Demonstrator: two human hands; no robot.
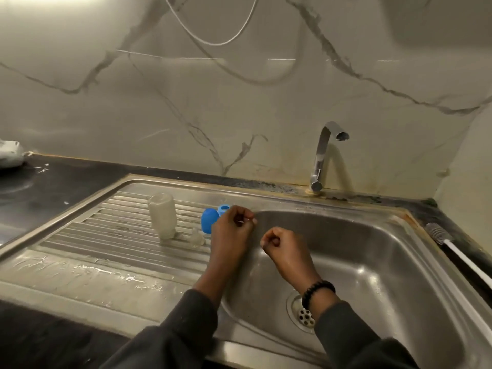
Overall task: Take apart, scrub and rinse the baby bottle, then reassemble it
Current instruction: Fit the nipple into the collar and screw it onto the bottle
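The clear bottle body (162, 215) stands upside down on the ribbed drainboard (111, 235). To its right lie the clear teat (197, 237), the blue cap (209, 220) and the blue collar ring (223, 209). My left hand (233, 227) hovers over the basin's left edge, just right of the blue cap, fingers curled shut with nothing visible in them. My right hand (282, 242) is over the basin, also closed in a loose fist with nothing in it. Both hands look wet.
The steel sink basin (372, 262) has a drain (303, 314) at the front. A chrome tap (323, 155) stands behind it, with no water running. A bottle brush (452, 249) lies on the right counter. A white object (9, 153) sits at far left on the dark counter.
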